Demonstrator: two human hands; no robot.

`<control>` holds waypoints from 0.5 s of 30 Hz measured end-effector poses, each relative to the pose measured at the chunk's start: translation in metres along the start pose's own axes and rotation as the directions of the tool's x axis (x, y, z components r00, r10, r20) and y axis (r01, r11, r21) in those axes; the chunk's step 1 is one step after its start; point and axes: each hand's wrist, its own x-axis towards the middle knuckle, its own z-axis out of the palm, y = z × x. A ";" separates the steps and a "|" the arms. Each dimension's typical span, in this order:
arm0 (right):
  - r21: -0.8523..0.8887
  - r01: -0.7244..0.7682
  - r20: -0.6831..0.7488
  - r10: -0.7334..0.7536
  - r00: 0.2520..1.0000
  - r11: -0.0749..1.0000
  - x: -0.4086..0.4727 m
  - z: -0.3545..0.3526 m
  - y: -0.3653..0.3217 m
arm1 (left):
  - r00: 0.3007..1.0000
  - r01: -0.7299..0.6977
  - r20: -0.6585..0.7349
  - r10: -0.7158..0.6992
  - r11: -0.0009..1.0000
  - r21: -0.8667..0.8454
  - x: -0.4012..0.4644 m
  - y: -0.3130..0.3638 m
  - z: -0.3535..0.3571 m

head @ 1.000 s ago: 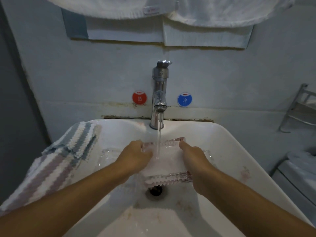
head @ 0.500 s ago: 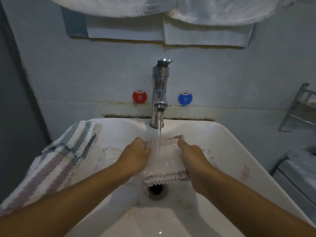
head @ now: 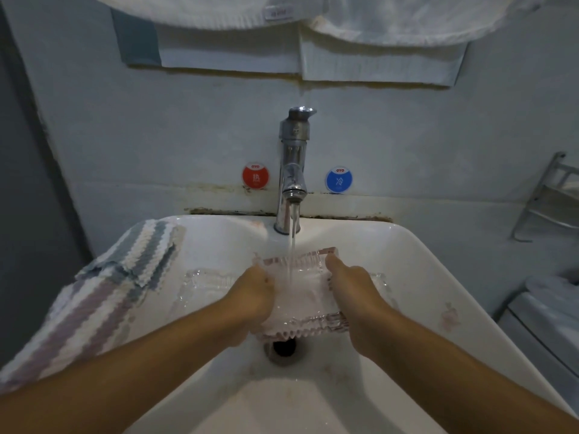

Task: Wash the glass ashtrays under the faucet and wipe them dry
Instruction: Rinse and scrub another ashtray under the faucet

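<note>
Two hands hold one glass ashtray (head: 300, 296) over the middle of the sink (head: 423, 277), directly above the drain (head: 283, 347) and under the running stream from the faucet (head: 293, 170). The left hand (head: 250, 296) grips its left edge and the right hand (head: 354, 289) its right edge, fingers curled round the ribbed rim; the fingertips beneath cannot be seen. Water strikes the ashtray's hollow near its far edge. Further clear glass pieces, probably other ashtrays (head: 203, 283), lie in the sink toward its left and right walls, partly hidden behind the hands.

To rinse well, judged from this position: tilt the ashtray slowly so the stream sweeps every corner and the grooves of the rim, then turn it over for the underside. Wet ribbed glass is likely slippery, so keep both grips firm and the ashtray low over the sink, clear of the faucet and the glass lying below.

A striped cloth (head: 103, 296) drapes over the sink's left edge, within reach for drying. Red and blue round stickers (head: 255, 176) flank the faucet on the wall.
</note>
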 end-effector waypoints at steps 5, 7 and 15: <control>0.095 -0.061 0.008 0.061 0.998 0.994 0.001 -0.003 -0.001 | 0.994 0.031 0.112 -0.011 0.983 -0.179 -0.006 0.007 0.000; 0.113 -0.068 0.013 0.067 0.998 0.991 0.002 -0.003 0.000 | 0.995 0.050 0.089 -0.033 0.980 -0.193 -0.008 0.010 -0.002; 0.011 -0.051 0.007 0.051 0.999 0.999 -0.001 0.003 -0.001 | 1.000 0.022 0.011 -0.021 0.998 -0.067 0.000 0.001 -0.003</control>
